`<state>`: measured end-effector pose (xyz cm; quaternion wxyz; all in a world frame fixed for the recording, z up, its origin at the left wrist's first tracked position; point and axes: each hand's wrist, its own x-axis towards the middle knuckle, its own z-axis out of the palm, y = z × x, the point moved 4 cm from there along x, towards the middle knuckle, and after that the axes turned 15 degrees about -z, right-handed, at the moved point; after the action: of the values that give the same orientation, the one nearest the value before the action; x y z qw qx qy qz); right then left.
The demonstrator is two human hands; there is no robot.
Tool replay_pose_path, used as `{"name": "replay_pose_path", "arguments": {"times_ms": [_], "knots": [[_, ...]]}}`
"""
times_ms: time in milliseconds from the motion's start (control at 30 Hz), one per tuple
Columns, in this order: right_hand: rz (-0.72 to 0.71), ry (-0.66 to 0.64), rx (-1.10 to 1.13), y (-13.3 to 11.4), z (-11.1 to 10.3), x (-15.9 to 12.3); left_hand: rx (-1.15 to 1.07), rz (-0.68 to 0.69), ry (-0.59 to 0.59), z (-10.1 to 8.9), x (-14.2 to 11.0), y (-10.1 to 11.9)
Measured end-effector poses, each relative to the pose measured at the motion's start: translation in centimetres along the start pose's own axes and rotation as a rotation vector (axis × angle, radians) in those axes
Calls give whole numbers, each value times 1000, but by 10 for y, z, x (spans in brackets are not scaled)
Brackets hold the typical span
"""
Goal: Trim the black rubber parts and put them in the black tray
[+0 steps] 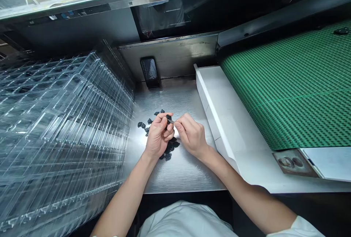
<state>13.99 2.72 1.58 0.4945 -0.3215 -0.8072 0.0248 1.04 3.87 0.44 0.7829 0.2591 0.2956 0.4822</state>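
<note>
Left hand and right hand close together above a steel table, fingertips almost meeting, wrists well apart. Between them, a small dark rubber piece, held up off the steel, gripped by the thumb and fingers of the left hand as far as visible. Piece nearer to the left hand, at the inner side of its fingertips. Right fingertips just beside the piece, but contact between them impossible to tell from this view. Long axis of the piece also impossible to tell, with the piece so small and partly covered by fingers.

On the steel, more dark rubber pieces in loose groups, some toward the left of the hands, others just under them. Further left, a tall stack of clear plastic trays. To the right, a white board and a green mesh belt. At the back of the table, a flat black box against the metal wall.
</note>
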Motion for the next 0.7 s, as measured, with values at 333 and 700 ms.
{"name": "replay_pose_path", "arguments": {"times_ms": [333, 700], "knots": [[4, -6, -5, 0, -1, 0, -5, -3, 14, 1, -2, 0], [-24, 19, -38, 0, -3, 2, -4, -12, 21, -1, -2, 0]]}}
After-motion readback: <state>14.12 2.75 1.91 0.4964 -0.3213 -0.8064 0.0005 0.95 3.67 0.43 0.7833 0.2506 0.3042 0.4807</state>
